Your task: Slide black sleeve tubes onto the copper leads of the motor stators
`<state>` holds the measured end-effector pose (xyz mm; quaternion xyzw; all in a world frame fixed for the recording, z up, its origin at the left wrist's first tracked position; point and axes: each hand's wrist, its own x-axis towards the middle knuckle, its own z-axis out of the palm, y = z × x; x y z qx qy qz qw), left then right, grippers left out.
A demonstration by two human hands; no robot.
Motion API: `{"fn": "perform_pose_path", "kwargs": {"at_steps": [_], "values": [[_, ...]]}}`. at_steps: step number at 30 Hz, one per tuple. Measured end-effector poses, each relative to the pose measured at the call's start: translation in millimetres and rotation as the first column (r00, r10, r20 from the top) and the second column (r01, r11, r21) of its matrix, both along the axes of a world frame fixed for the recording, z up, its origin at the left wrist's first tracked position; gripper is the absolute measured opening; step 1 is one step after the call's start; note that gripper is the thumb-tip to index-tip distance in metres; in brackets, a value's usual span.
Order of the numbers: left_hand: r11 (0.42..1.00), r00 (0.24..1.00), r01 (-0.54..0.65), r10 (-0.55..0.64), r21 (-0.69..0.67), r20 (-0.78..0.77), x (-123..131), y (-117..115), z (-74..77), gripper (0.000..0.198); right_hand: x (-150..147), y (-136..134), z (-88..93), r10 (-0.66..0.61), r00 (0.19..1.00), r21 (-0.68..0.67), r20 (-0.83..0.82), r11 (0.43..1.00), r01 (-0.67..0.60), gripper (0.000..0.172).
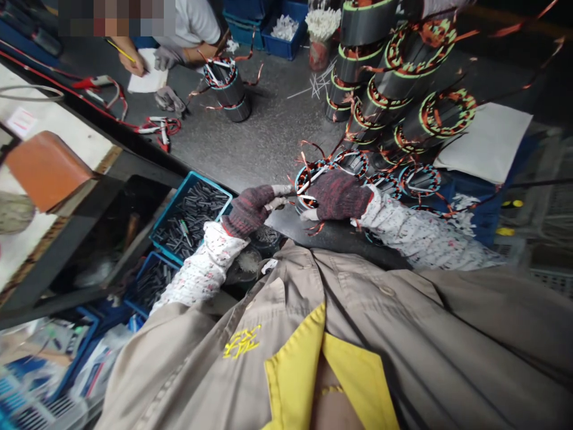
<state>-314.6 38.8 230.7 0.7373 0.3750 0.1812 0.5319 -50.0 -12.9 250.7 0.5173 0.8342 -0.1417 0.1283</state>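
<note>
A wound motor stator (301,179) with copper wires, blue lacing and white sleeves stands at the bench's near edge. My right hand (342,196), in a dark knit glove with bare fingertips, curls over its right side. My left hand (250,209), gloved alike, reaches to the stator's left rim. Its finger and thumb are pressed together there, and whatever lies between them is too small to make out. Beyond my right hand are more blue-laced stators (419,179), some partly hidden by my sleeve.
Stacked stators (403,110) with yellow-green rims rise at the right. A blue bin (192,209) of short dark pieces sits by my left arm. Across the bench (268,125), a co-worker's hand (139,63) holds a yellow pencil on paper, near another stator (230,95). Red clip leads (163,128) lie left.
</note>
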Motion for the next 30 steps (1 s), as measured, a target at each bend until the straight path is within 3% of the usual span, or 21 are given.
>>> {"fn": "perform_pose_path", "kwargs": {"at_steps": [3,7,10,13,16,21,26,30], "values": [[0.99,0.994,-0.095,0.1,-0.104,0.039,1,-12,-7.4,0.07,10,4,10.4,0.115,0.992,-0.044,0.054,0.993,-0.113,0.069],[0.92,0.944,-0.299,0.323,-0.254,0.06,-2,-16,-39.9,0.07,9,4,23.0,0.141,0.983,-0.047,0.116,0.989,-0.137,0.064],[0.893,0.94,-0.308,0.339,-0.327,0.04,0,-16,-65.8,0.064,5,2,25.1,0.111,0.982,-0.072,0.153,0.992,-0.101,0.061],[0.922,0.953,-0.279,0.301,-0.27,0.043,7,-15,-78.4,0.048,5,2,24.9,0.108,0.986,-0.069,0.125,0.993,-0.1,0.066],[0.947,0.966,-0.247,0.256,-0.204,0.021,13,-13,-78.3,0.038,5,2,24.9,0.112,0.985,-0.072,0.134,0.992,-0.103,0.066],[0.937,0.978,-0.211,0.204,-0.279,-0.052,10,-16,-69.7,0.051,8,4,17.8,0.068,0.993,-0.078,0.097,0.995,-0.06,0.071],[0.95,0.968,-0.223,0.243,-0.22,0.068,9,-20,-70.2,0.064,9,2,12.0,-0.066,0.998,-0.125,0.021,0.99,0.068,0.092],[0.975,0.975,-0.181,0.196,-0.131,0.107,16,-15,-66.6,0.055,9,3,12.7,-0.004,0.999,-0.096,0.044,0.995,0.008,0.093]]}}
